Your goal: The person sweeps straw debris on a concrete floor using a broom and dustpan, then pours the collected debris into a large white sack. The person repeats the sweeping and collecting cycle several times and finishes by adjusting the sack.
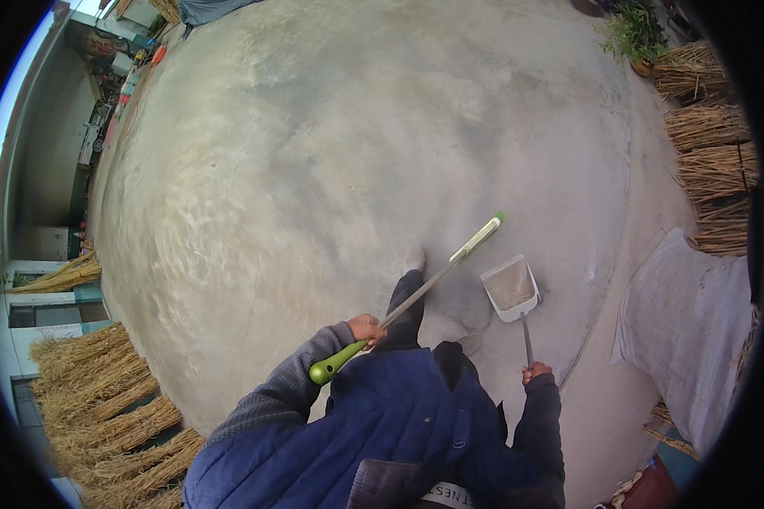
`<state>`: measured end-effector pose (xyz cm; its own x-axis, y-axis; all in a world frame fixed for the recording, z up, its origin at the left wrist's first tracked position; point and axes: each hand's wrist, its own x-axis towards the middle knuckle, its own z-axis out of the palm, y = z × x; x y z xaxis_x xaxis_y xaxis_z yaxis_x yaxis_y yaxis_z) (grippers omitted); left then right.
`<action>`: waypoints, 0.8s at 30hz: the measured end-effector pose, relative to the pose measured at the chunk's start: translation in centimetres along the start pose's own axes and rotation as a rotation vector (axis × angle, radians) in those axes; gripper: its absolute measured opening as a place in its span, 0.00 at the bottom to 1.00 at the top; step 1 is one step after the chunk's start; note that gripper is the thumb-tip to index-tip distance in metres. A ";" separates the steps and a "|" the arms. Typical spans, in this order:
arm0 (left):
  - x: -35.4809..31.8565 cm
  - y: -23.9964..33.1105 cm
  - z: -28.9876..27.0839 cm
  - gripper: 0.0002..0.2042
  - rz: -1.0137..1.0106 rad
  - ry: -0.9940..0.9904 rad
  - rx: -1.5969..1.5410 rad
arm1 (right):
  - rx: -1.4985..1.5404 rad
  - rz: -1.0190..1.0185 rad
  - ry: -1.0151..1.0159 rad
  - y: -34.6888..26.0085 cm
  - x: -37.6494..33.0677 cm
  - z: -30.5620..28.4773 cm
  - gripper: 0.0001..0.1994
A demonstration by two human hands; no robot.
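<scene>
My left hand [367, 329] is wrapped round the long handle of a broom [419, 294], close to its green grip end. The broom slants away to the right, and its narrow pale head with green bristles is at the far end, near the dustpan. In my right hand [536, 371] is the thin grey handle of a white dustpan [522, 311]. The pan is low over the floor or on it; I cannot tell which. Its inside looks brownish, perhaps with dust. My feet stand on the floor between the two tools, one shoe [414, 259] ahead of the other.
Pale concrete floor [314, 153] spreads ahead. Bundles of dry stalks line the left [110, 399] and right [711, 148] sides. A whitish sheet [679, 322] covers something at right. A potted plant [635, 34] stands at the far right, and a building opening [47, 144] is at left.
</scene>
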<state>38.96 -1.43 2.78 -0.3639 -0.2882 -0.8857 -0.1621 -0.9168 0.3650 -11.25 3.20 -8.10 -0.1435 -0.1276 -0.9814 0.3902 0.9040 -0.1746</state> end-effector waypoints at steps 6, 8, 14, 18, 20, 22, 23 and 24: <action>-1.8 5.7 -17.0 0.11 0.035 0.339 -0.196 | -0.048 -0.073 0.040 -9.7 0.3 11.3 0.03; -0.9 8.0 -22.4 0.10 0.022 0.432 -0.316 | -0.056 -0.072 0.029 -12.9 0.6 15.1 0.03; 7.5 16.5 -35.2 0.08 0.042 0.588 -0.587 | -0.087 -0.069 0.015 -21.8 3.5 24.6 0.09; 14.1 21.3 -35.4 0.05 0.114 0.435 -0.786 | -0.198 -0.088 0.083 -25.8 4.4 29.7 0.05; 17.3 23.6 -31.8 0.06 0.082 0.399 -0.650 | -0.261 -0.077 0.071 -27.7 4.8 31.6 0.04; 18.6 25.7 -28.3 0.07 0.206 0.314 0.085 | -0.266 -0.055 0.093 -29.2 4.7 33.4 0.07; 19.1 26.9 -26.4 0.08 0.141 0.293 0.194 | -0.291 -0.067 0.067 -29.8 4.8 34.0 0.07; 19.8 28.2 -24.0 0.09 -0.055 0.282 0.131 | -0.301 -0.081 0.074 -30.3 5.0 34.3 0.07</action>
<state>49.19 -39.65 -11.40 -0.0856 -0.3213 -0.9431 -0.2980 -0.8950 0.3320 7.45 -38.81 -10.44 -0.2332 -0.1843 -0.9548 0.0893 0.9737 -0.2098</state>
